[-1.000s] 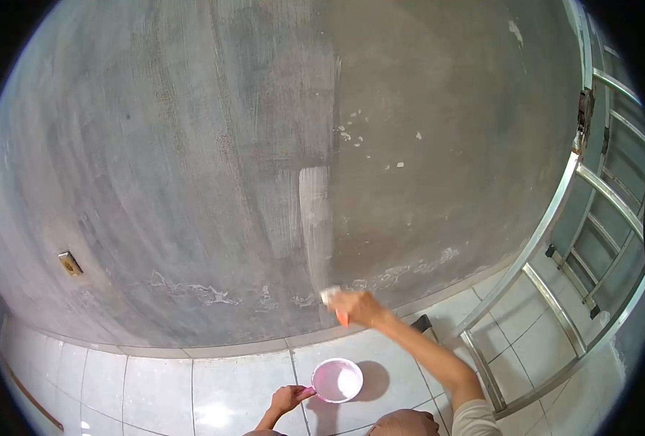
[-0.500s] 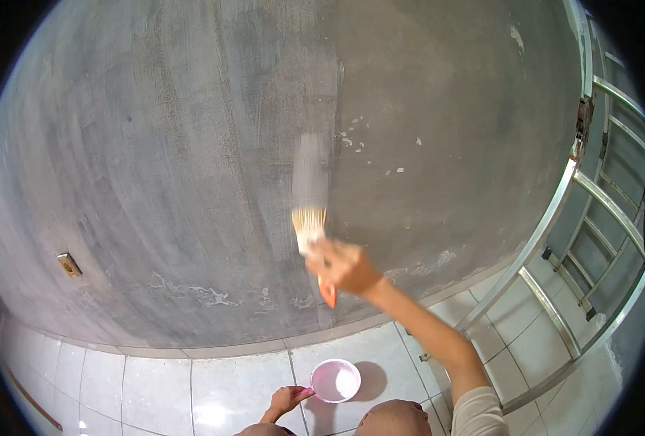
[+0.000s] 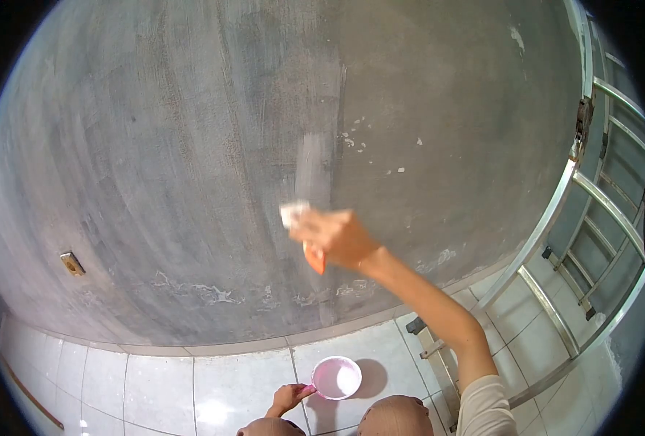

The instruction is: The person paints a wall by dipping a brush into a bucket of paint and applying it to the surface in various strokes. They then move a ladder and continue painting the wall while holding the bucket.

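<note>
My right hand (image 3: 337, 236) is closed round a paintbrush (image 3: 314, 258) with an orange handle. Its pale head shows above my fingers, blurred by motion, in front of the grey wall (image 3: 439, 196). A lighter wet-looking streak (image 3: 313, 167) runs down the wall just above the brush. Low down, my left hand (image 3: 287, 397) grips the pink handle of a dipper (image 3: 337, 358). Whitish liquid (image 3: 347, 379) lies inside this round pink-rimmed cup, which is over the tiled floor.
An aluminium ladder (image 3: 555, 305) stands along the right side, close to my right arm. White tiles (image 3: 242, 385) cover the floor below the wall. A wall socket (image 3: 72, 264) sits low at left. Flaked patches (image 3: 213, 293) mark the wall's lower part.
My right hand has lifted slightly and the brush has tilted, its head shifting left. A pale stroke now shows below where the hand was. My left hand holds the dipper nearly still.
</note>
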